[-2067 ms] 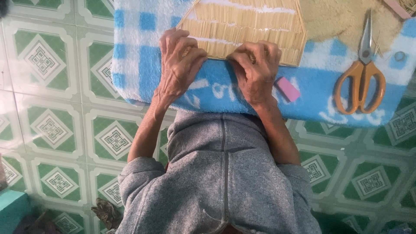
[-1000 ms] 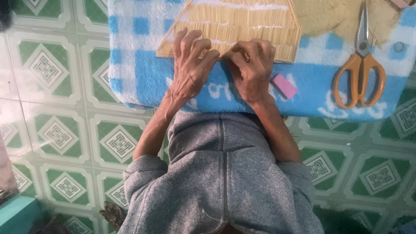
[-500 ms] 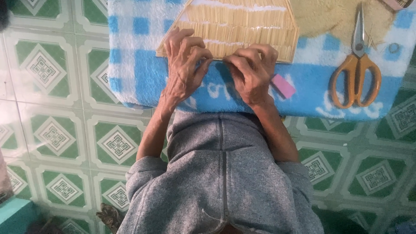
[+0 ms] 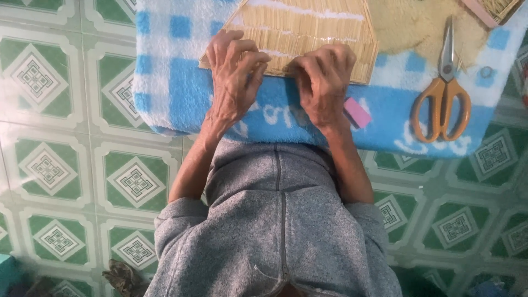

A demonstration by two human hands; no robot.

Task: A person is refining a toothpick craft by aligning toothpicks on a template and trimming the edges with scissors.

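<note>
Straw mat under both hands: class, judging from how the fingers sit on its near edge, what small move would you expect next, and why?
Probably a short press and pinch along the near edge of the straw mat. The left hand lies flat on it, holding it to the blue towel, while the right hand curls its fingertips at the edge.

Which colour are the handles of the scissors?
Orange, seen in the head view: the scissors lie on the blue-and-white towel.

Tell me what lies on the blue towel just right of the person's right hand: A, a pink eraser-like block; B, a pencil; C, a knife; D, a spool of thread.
A: a small pink block lies on the blue towel beside the right hand, with orange-handled scissors farther right.
</note>
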